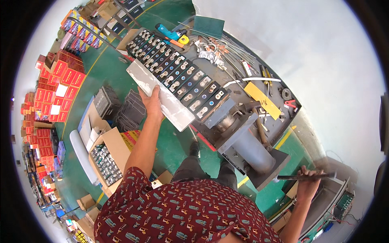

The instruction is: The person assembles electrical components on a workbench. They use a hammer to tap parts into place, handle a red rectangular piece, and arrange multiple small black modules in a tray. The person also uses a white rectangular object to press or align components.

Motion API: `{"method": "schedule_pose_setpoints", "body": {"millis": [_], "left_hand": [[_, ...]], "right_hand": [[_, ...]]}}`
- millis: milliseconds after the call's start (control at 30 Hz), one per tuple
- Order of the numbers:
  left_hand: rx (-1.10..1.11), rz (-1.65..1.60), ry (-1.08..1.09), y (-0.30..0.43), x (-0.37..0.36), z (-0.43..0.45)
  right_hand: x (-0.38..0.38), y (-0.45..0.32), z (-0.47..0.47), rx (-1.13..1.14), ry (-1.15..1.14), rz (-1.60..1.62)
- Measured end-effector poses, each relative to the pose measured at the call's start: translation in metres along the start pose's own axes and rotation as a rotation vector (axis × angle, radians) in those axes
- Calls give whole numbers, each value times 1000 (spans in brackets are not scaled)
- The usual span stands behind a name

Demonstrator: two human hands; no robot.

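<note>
My left hand (151, 104) grips a long grey-white board (164, 97), its thumb on the face and its fingers partly hidden at the edge. The board lies along the near side of a row of battery cells (182, 77) with round metal terminals and tabs. A thick steel plate (221, 113) stands against the row's right end. Behind it is a screw or ram of a press, with a large grey cylinder (255, 153) between steel plates. On the far right my right hand (310, 176) is closed around a dark metal lever bar (287, 177) at the cylinder's outer end.
A claw-less hammer (259, 126), a yellow card (263, 100) bearing writing, pliers (267, 76), metal rods and a teal power tool (167, 32) lie on the dark workbench (209, 68). On the floor at left stands a cardboard box (114, 144) of cells. Red boxes (57, 88) are stacked beyond.
</note>
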State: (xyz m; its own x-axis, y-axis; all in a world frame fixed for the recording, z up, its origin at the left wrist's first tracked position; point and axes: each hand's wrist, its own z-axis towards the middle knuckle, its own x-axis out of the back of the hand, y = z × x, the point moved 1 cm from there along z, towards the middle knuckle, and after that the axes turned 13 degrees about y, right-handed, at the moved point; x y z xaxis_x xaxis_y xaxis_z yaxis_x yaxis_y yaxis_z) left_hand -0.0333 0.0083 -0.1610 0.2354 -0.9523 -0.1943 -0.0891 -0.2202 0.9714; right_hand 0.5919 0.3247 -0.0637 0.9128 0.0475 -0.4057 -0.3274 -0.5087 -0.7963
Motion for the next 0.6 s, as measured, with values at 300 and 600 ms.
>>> {"method": "schedule_pose_setpoints", "body": {"millis": [300, 600], "left_hand": [[71, -48, 14, 14, 4, -8], [96, -33, 21, 11, 0, -9]], "right_hand": [[-1, 85, -196, -556, 91, -211], [104, 284, -121, -688, 270, -790]]}}
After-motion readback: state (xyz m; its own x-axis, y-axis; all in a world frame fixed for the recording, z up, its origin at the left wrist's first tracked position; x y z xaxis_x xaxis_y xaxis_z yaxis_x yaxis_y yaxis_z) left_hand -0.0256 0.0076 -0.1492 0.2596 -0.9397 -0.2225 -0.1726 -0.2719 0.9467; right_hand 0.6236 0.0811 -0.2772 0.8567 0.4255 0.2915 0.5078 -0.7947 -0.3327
